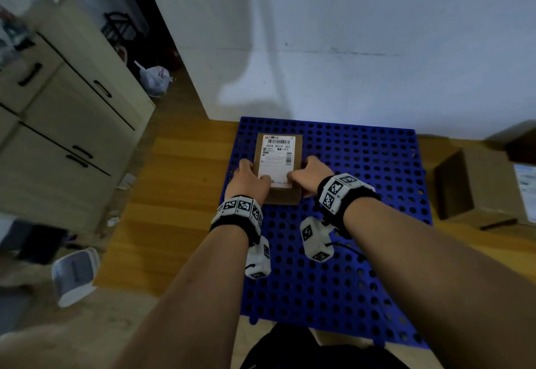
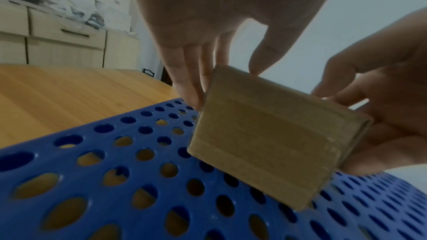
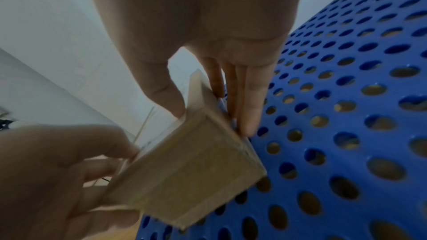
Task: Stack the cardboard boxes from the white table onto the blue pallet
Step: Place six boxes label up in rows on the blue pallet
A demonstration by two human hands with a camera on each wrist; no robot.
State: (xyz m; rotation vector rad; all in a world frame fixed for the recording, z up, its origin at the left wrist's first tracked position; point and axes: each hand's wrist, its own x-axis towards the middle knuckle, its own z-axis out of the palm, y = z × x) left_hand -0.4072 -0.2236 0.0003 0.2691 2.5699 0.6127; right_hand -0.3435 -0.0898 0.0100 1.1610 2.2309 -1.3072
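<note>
A small cardboard box (image 1: 278,163) with a white shipping label on top sits at the far left part of the blue perforated pallet (image 1: 362,252). My left hand (image 1: 248,178) grips its left side, thumb on the label. My right hand (image 1: 311,174) grips its right side, thumb also on top. In the left wrist view the box (image 2: 265,134) is held between the fingers (image 2: 189,83) on one side and the thumb on top, its lower edge at the pallet (image 2: 115,189). The right wrist view shows the box (image 3: 196,171) pinched the same way above the pallet (image 3: 346,134).
Larger cardboard boxes (image 1: 487,186) stand on the wooden floor right of the pallet. A beige cabinet (image 1: 66,125) with dark handles is at the left, with a white bin (image 1: 75,274) below it. A white wall runs behind the pallet. A doorway with a plastic bag (image 1: 155,78) is at the back left.
</note>
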